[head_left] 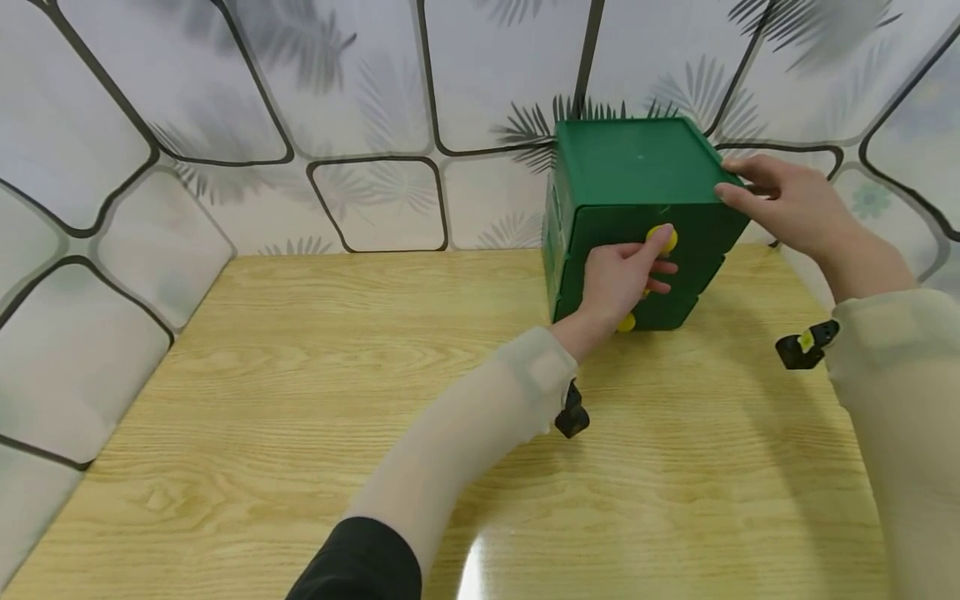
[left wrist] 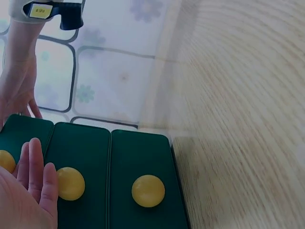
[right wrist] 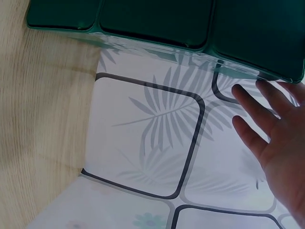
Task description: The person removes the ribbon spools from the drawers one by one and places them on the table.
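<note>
A green three-drawer box (head_left: 637, 162) with clear sides stands on the table against the wall, its drawers flush with the front. My left hand (head_left: 617, 279) is at the front, its thumb and a partly hidden finger pinching the round yellow knob (head_left: 672, 241) of the top drawer. The left wrist view shows its other fingers (left wrist: 35, 167) extended past the middle knob (left wrist: 71, 183). Apart from them is the bottom knob (left wrist: 148, 191). At the box's upper right edge, my right hand (head_left: 795, 200) rests with fingers and thumb fairly straight against the edge and side.
The wood-grain table (head_left: 300, 400) spreads to the left and front of the box. Behind it rises a wall (head_left: 495, 200) with a leaf and dark-line pattern, close to the box's back. Black wrist cameras hang below both cuffs.
</note>
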`<state>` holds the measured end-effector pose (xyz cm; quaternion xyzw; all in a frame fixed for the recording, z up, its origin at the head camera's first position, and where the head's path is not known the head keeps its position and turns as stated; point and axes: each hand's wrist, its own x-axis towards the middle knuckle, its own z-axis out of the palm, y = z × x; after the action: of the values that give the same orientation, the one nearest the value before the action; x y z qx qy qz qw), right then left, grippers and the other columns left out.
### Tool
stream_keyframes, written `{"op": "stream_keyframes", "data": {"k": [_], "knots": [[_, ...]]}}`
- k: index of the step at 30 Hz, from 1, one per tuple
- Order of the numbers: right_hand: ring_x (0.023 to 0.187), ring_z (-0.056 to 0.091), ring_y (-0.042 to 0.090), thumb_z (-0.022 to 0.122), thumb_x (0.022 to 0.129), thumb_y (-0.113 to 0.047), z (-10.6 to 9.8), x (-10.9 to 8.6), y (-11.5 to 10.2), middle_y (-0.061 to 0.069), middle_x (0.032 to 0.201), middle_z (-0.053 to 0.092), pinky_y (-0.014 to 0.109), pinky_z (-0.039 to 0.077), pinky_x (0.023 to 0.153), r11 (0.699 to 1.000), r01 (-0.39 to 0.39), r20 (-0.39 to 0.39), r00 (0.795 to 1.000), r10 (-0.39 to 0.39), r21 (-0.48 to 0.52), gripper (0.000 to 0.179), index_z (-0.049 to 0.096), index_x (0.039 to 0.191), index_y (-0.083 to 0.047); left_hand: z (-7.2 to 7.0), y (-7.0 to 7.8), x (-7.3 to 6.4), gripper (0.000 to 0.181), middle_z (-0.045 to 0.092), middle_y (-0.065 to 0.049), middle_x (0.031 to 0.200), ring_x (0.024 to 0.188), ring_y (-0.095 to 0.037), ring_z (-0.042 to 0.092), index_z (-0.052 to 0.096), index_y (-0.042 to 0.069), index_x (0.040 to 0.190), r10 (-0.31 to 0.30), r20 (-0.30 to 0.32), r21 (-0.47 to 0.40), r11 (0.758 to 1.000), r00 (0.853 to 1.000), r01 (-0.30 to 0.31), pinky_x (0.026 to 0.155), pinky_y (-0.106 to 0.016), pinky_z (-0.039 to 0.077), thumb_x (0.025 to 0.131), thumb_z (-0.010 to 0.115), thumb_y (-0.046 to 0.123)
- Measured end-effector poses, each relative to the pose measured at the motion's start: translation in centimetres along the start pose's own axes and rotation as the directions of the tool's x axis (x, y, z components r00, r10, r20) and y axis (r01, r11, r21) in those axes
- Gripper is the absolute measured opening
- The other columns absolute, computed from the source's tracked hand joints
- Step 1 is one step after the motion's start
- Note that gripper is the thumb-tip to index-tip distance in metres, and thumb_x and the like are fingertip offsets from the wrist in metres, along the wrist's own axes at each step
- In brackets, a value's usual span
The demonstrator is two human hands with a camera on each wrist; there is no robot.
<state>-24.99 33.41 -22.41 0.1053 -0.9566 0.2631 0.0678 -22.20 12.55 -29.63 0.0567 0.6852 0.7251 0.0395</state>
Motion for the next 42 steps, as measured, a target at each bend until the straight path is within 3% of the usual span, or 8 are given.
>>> {"op": "stream_keyframes", "data": {"k": [4,12,21,30,42], "knots": [[0.127,0.034,0.056,0.045,0.102,-0.038,-0.3,0.0,-0.2,0.029,0.15,0.029,0.07,0.028,0.093,1.0,-0.013,0.037,0.999,0.013,-0.006,0.061,0.029,0.153,-0.008,0.1,0.0,-0.5,0.045,0.069,0.008,0.068,0.057,-0.011,0.066,0.078,0.006,0.082,-0.008,0.0,-0.005,1.0,1.0,0.008,0.065,-0.036,0.055,0.092,0.063,0.048],[0.129,0.033,0.054,0.047,0.101,-0.038,-0.8,0.1,-0.4,0.029,0.15,0.03,0.07,0.028,0.094,1.0,-0.028,0.064,0.998,0.028,-0.002,0.063,0.029,0.153,-0.006,0.0,0.0,-1.6,0.043,0.069,0.008,0.068,0.055,-0.012,0.065,0.078,0.007,0.085,-0.008,0.036,-0.006,1.0,0.999,0.008,0.056,-0.025,0.051,0.092,0.063,0.046],[0.132,0.028,0.055,0.049,0.101,-0.038,-1.0,0.4,0.1,0.03,0.151,0.027,0.072,0.026,0.095,0.999,-0.029,0.09,0.996,0.027,0.019,0.066,0.027,0.153,-0.004,-0.6,-0.4,-2.8,0.044,0.07,0.008,0.068,0.057,-0.016,0.066,0.079,0.004,0.087,0.04,0.103,0.012,0.999,0.994,-0.042,0.062,-0.026,0.053,0.093,0.063,0.045],[0.133,0.028,0.054,0.05,0.1,-0.039,-1.0,0.6,0.3,0.03,0.151,0.028,0.072,0.023,0.098,0.999,-0.036,0.089,0.996,0.033,0.026,0.067,0.027,0.153,-0.004,-0.7,-0.5,-4.0,0.04,0.07,0.007,0.069,0.057,-0.017,0.067,0.079,0.007,0.086,0.037,0.122,0.004,0.999,0.992,-0.037,0.061,-0.024,0.052,0.093,0.064,0.043],[0.13,0.028,0.057,0.047,0.101,-0.041,-1.0,0.5,0.2,0.035,0.148,0.027,0.073,0.027,0.092,0.999,-0.045,0.107,0.993,0.048,-0.024,0.069,0.024,0.153,-0.003,-0.9,-0.3,-6.2,0.036,0.07,0.007,0.069,0.056,-0.017,0.066,0.08,0.008,0.086,-0.031,0.155,-0.046,0.998,0.987,0.039,0.064,-0.023,0.052,0.091,0.066,0.041]]}}
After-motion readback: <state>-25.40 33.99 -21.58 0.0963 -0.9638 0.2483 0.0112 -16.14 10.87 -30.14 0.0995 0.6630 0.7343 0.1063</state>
